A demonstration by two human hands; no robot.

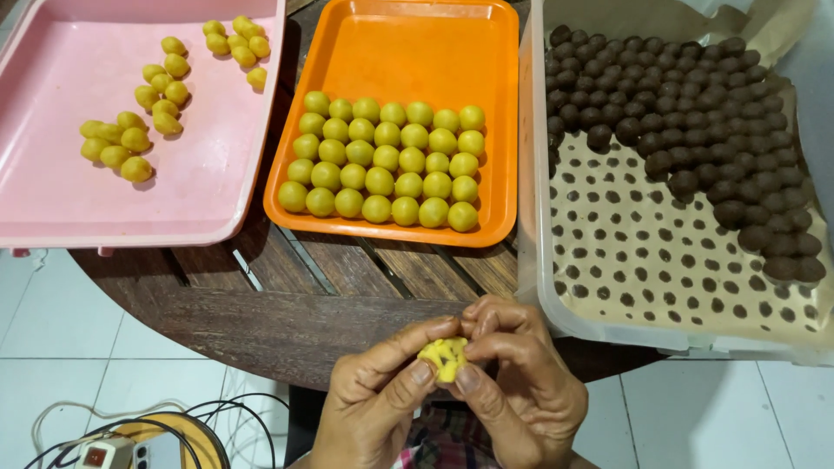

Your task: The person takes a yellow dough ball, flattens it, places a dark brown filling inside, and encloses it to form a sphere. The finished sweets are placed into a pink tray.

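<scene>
Both hands meet at the near edge of the round wooden counter (287,321), the left hand (373,399) and right hand (521,382) closing their grip from either side on a small yellow dough lump (443,357), pinched between thumbs and fingertips. Its surface looks uneven, with darker flecks. Beyond lie an orange tray (434,52) of neat yellow balls, a pink tray (69,191) far left with scattered ones, and a clear tub (532,217) of brown balls to the right.

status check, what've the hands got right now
Left hand and right hand both pinch one yellow dough piece. Orange tray of yellow balls ahead, apart. Nothing in the way.
</scene>
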